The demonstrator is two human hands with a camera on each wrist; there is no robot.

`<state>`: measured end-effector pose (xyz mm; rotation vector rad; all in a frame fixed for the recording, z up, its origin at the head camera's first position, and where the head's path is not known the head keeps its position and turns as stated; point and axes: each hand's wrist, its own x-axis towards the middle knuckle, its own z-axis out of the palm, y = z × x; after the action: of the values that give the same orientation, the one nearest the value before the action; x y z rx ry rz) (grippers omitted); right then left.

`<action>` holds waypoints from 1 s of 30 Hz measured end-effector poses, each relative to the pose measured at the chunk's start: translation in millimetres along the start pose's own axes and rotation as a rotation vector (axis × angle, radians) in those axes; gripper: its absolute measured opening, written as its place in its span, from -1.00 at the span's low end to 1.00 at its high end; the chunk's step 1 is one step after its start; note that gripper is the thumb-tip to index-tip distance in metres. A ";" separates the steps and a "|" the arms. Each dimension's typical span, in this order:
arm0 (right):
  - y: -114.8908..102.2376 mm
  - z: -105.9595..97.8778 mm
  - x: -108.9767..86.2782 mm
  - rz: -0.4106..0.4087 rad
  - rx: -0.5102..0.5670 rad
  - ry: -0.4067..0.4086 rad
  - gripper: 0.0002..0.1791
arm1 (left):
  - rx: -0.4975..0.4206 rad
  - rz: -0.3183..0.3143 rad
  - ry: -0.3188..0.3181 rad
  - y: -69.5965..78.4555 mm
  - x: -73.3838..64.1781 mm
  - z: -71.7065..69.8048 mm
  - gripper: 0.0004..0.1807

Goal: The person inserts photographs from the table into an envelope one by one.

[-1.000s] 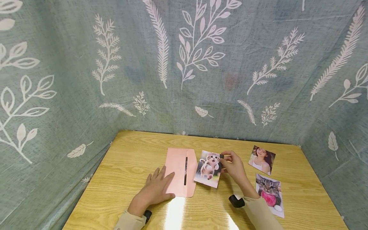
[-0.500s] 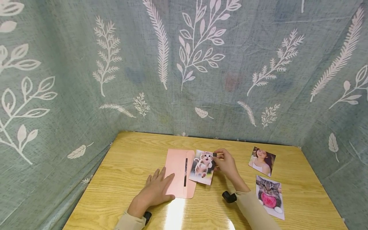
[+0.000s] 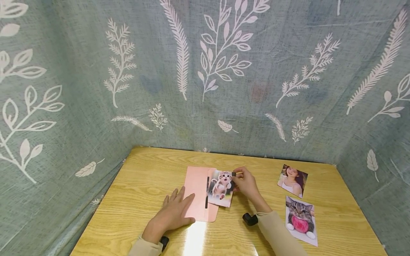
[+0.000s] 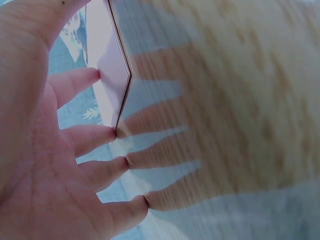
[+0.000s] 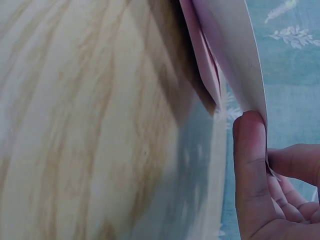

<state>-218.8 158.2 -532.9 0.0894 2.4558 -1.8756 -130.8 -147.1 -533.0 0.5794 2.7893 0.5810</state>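
Note:
A pink envelope [image 3: 196, 192] lies on the wooden table, with a dark strip of something showing at its slit opening. My left hand [image 3: 173, 209] rests with spread fingers on the envelope's left edge; in the left wrist view its fingertips [image 4: 102, 131] touch the envelope's edge and the tabletop. Between thumb and fingers my right hand [image 3: 245, 183] pinches the right edge of a kitten photo [image 3: 220, 188]. That photo overlaps the envelope's flap, its left edge right at the slit. In the right wrist view the photo's white back [image 5: 235, 55] stands tilted above the pink flap [image 5: 202, 55].
Two more photos lie at the right of the wooden table [image 3: 153, 167]: a portrait photo [image 3: 292, 180] and, nearer, a photo of a cat with a pink fruit [image 3: 301, 220]. A leaf-patterned curtain [image 3: 205, 71] surrounds the table's back and sides.
My right hand has moved left with the kitten photo, from beside the envelope to over its flap and up to the slit. My left hand has stayed in place.

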 end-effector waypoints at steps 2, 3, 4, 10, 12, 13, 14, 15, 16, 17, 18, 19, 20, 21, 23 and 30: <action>0.6 2.2 0.2 0.002 -0.007 -0.004 -0.72 | -0.002 0.000 0.002 0.2 -0.3 -0.3 -0.05; 1.1 3.5 0.3 0.006 -0.012 -0.005 -0.73 | -0.001 0.000 0.001 0.1 -0.3 -0.1 -0.05; 1.6 4.8 0.5 0.010 -0.015 -0.008 -0.73 | 0.000 0.000 0.001 -0.1 -0.3 0.0 -0.05; 3.0 13.4 1.2 0.021 -0.048 -0.020 -0.73 | -0.002 -0.004 -0.007 -2.0 -0.2 2.1 -0.05; 3.1 16.6 1.5 0.019 -0.058 -0.024 -0.73 | -0.005 -0.005 -0.009 -2.4 -0.3 2.6 -0.05; 3.2 18.1 1.5 0.016 -0.060 -0.027 -0.73 | -0.005 -0.004 -0.009 -2.5 -0.4 2.7 -0.05; 3.1 19.6 1.6 0.013 -0.062 -0.030 -0.73 | -0.007 -0.004 -0.008 -2.5 -0.5 2.7 -0.06; 3.0 21.1 1.6 0.012 -0.062 -0.032 -0.73 | -0.009 -0.004 -0.008 -2.5 -0.6 2.7 -0.06; 3.1 22.5 1.8 0.009 -0.060 -0.034 -0.73 | -0.011 -0.002 -0.007 -2.5 -0.8 2.6 -0.06; 2.9 23.9 1.8 0.008 -0.056 -0.038 -0.73 | -0.014 -0.001 -0.006 -2.4 -0.9 2.4 -0.06; 2.5 25.3 1.7 0.009 -0.048 -0.043 -0.73 | -0.016 0.000 -0.005 -2.4 -1.0 2.2 -0.06; 2.3 26.6 1.7 0.010 -0.045 -0.047 -0.73 | -0.017 0.001 -0.004 -2.3 -1.1 2.0 -0.06; 1.9 28.0 1.8 0.014 -0.040 -0.051 -0.73 | -0.017 0.001 -0.004 -2.2 -1.2 1.7 -0.06; 1.8 29.3 1.8 0.015 -0.037 -0.056 -0.73 | -0.017 0.000 -0.005 -2.2 -1.3 1.5 -0.06; 1.6 32.0 2.3 0.020 -0.027 -0.069 -0.73 | -0.017 -0.001 -0.004 -2.0 -1.2 1.2 -0.06; 0.7 42.1 3.8 0.001 -0.024 -0.102 -0.73 | -0.008 0.000 -0.001 -1.6 -0.6 0.9 -0.06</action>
<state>-222.4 117.8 -545.0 -0.0057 2.4102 -1.8018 -130.5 -148.3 -534.4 0.5775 2.7844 0.5912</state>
